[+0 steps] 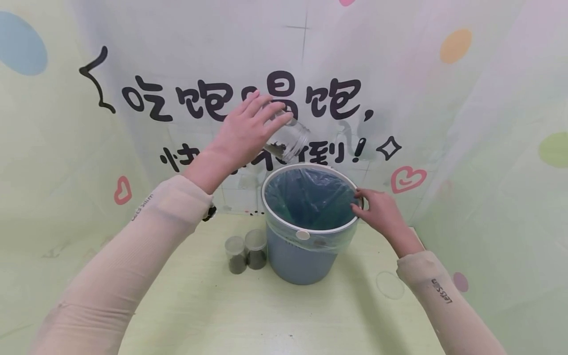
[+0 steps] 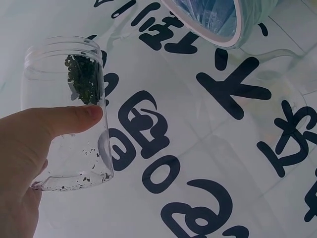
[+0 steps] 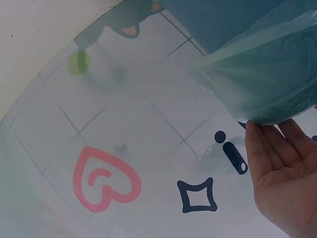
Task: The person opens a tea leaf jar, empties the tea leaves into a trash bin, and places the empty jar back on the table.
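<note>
My left hand (image 1: 248, 128) grips a clear jar (image 1: 295, 140) that tilts with its uncovered mouth toward a blue bin (image 1: 301, 264). Dark green, leaf-like flakes (image 2: 84, 79) lie along the jar's side near the mouth, and a few bits stick by its base. The jar is above the bin's back left rim, apart from it. A translucent liner (image 1: 310, 195) lines the bin and folds over its white rim. With thumb and fingers my right hand (image 1: 383, 212) pinches the rim and liner at the right; the right wrist view shows its fingers against the liner (image 3: 262, 89).
Two clear jars (image 1: 236, 261) with dark contents stand left of the bin on the pale table (image 1: 213, 310). A thin clear round piece (image 1: 390, 298) lies to the right. Behind hangs a printed sheet (image 1: 199, 44) with black characters and hearts.
</note>
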